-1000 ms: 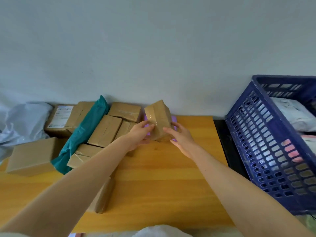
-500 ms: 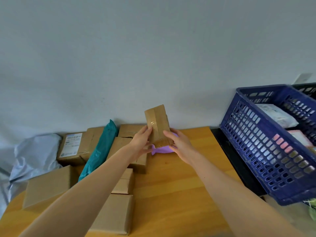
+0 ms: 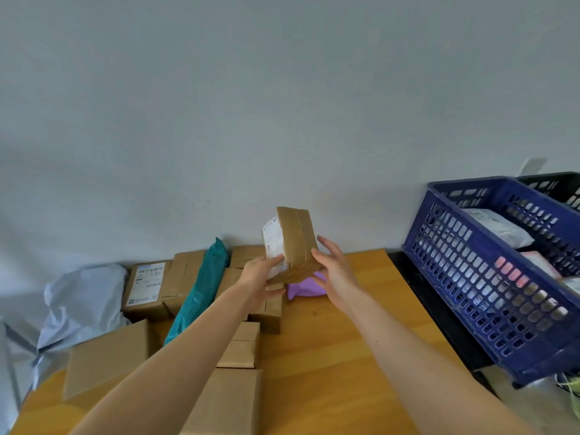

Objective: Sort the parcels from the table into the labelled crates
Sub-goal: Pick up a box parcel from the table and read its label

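**Here, a taped parcel held up between the piles and the crates**

Furthest left, we see a grey poly bag (image 3: 81, 296) slumped at the end of the bench (image 3: 329, 356). Just beside it sits a labelled box (image 3: 146, 288) with its white label facing up, and in front of that a plain flat box (image 3: 106, 359). A teal mailer (image 3: 201, 287) leans across the brown boxes behind it. Further in, a row of small boxes (image 3: 243, 345) runs toward us, ending in a larger carton (image 3: 226, 403) at the bottom edge of the view.

Above this pile we find the left hand (image 3: 259, 277) gripping the taped parcel (image 3: 296, 243). The thumb presses on its white label face and the fingers curl beneath. The parcel is lifted clear of the bench and stands nearly upright, tilted a little, with its taped brown side turned toward us. Under it a purple mailer (image 3: 306, 287) lies on the wood.

The right hand (image 3: 337, 274) is spread, fingers fairly straight, with its thumb against the parcel's lower right edge. We cannot tell whether the other fingers touch it.

To the right, off the bench's end, a blue crate (image 3: 489, 277) holds a white poly parcel (image 3: 499, 229) and a pink packet (image 3: 538, 262). A black crate (image 3: 555, 185) shows just behind it.
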`<action>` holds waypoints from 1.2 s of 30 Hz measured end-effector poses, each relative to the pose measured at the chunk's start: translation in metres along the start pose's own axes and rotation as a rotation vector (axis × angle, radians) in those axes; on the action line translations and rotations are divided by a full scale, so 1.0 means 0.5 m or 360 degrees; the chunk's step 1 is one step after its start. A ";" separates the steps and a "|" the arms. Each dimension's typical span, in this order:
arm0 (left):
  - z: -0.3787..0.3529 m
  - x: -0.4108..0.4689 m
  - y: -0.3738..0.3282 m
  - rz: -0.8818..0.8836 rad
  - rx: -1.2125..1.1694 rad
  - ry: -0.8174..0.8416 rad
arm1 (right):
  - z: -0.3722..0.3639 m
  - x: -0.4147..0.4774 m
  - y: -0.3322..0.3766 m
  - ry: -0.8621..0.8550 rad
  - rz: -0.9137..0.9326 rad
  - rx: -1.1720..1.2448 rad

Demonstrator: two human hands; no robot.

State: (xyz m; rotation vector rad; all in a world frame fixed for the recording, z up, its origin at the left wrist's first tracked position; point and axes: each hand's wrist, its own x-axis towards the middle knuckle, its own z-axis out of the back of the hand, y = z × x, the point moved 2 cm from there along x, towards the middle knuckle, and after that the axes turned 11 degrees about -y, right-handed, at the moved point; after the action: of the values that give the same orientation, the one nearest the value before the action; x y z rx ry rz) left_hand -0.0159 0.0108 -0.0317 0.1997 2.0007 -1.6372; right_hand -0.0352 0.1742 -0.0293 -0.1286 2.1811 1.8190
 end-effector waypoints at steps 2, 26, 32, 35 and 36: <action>0.011 0.001 0.000 -0.0054 -0.0027 0.0015 | -0.001 -0.011 0.014 -0.0017 0.0167 -0.0023; 0.048 -0.070 -0.069 -0.1635 0.2055 0.0258 | 0.038 -0.106 0.035 0.0305 0.0473 -0.1129; 0.023 -0.077 -0.074 -0.1541 0.2115 0.0516 | 0.032 -0.116 0.039 0.0445 0.0504 -0.1320; 0.018 -0.072 -0.072 -0.1473 0.2147 0.0576 | 0.033 -0.118 0.043 0.0470 0.0504 -0.1309; 0.017 -0.070 -0.070 -0.1449 0.2135 0.0588 | 0.034 -0.118 0.044 0.0474 0.0504 -0.1305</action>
State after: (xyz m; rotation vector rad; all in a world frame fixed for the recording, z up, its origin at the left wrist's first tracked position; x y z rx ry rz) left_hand 0.0009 0.0016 0.0148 0.0399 0.7879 -3.5171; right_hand 0.0181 0.1881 0.0053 -0.2462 1.5230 2.9428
